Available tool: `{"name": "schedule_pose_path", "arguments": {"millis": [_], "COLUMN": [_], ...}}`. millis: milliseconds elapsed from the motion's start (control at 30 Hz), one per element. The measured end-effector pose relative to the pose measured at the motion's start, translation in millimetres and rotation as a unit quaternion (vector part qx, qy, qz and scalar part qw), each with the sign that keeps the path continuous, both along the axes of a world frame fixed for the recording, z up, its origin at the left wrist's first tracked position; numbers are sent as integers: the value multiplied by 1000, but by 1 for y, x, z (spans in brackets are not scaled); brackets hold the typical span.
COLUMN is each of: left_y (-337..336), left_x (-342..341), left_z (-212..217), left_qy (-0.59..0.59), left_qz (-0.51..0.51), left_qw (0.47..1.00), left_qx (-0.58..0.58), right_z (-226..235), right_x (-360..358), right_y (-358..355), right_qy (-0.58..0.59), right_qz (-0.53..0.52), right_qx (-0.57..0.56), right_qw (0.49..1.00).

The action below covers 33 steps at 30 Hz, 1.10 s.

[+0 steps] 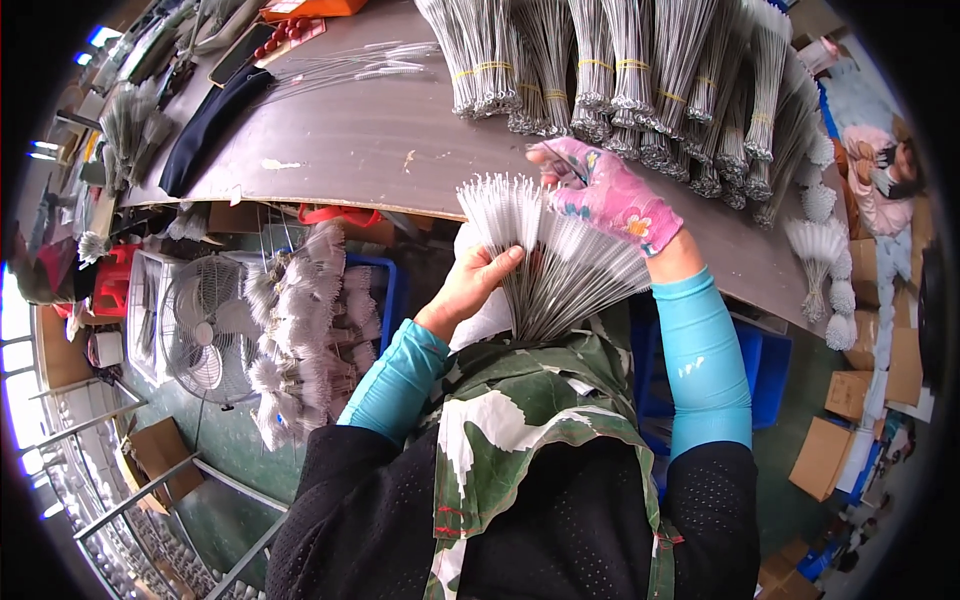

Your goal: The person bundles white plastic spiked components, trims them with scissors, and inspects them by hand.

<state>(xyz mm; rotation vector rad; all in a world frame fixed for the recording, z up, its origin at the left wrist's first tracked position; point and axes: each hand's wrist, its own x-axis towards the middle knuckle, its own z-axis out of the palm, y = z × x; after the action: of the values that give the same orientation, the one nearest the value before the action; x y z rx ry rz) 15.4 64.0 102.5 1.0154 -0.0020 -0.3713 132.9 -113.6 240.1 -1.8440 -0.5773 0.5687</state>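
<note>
A fanned bundle of thin wire brushes with white bristle ends stands upright against my camouflage apron. My bare left hand is closed round the left side of the bundle, thumb across the bristles just below the tips. In a pink flowered glove with bare fingertips, my right hand is over the bundle's top right. Its fingers are pinched together at the tips. A small dark thing shows between them, too small to name. The lower wire ends rest at my lap, partly hidden by the apron.
Many banded wire-brush bundles lie along the table's far right. Loose brushes and a dark cloth sleeve lie at its left. Below stand a fan, hanging white brush bunches and a blue crate.
</note>
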Motion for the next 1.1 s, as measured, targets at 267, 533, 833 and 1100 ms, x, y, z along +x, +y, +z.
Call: {"name": "schedule_pose_path", "arguments": {"millis": [267,533,833,1100], "left_y": [-1,5,18,17], "left_x": [-2,-7,-9,-11], "left_z": [5,17,22,23], "left_qy": [-22,-75,-5,-35], "left_qz": [19,76,87,98], "left_qw": [997,975,978,986], "left_qx": [64,193,190,131], "right_z": [9,3,-1,1], "right_x": [-6,-1,-1,4], "right_y": [10,14,12,24], "right_qy": [32,-66,-112,-6], "right_qz": [-2,9,37,52], "right_qx": [-35,-70,-49,-77], "right_qw": [999,995,992,996]}}
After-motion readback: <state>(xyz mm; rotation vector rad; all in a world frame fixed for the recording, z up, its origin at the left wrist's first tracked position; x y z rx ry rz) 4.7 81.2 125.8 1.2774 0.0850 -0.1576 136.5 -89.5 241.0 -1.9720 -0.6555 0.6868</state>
